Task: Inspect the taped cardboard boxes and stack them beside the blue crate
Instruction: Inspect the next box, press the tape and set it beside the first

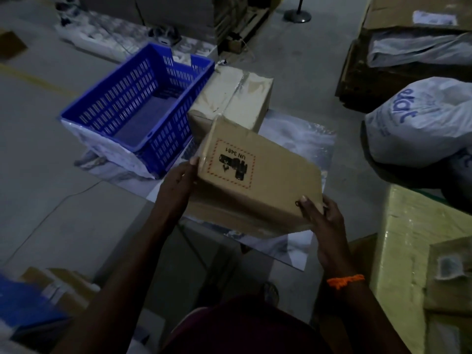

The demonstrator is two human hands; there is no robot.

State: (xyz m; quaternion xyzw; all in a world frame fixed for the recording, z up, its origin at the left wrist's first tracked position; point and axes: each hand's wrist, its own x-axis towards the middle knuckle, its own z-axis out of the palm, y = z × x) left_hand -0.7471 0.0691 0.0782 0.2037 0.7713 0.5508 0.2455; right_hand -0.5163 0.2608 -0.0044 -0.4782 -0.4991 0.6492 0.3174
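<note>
Both hands, L (178, 180) & R (319, 213), are clamping opposite edges of the tilted cardboard box (258, 180), prob. light, stiff; blue crate (138, 108) ahead-left.

This was a dim warehouse or packing area: a bare concrete floor (46, 129) with a yellow line, taped cardboard boxes (231, 98), a blue crate (138, 108), printed plastic sacks (419, 123) and large cartons (419, 11).
</note>
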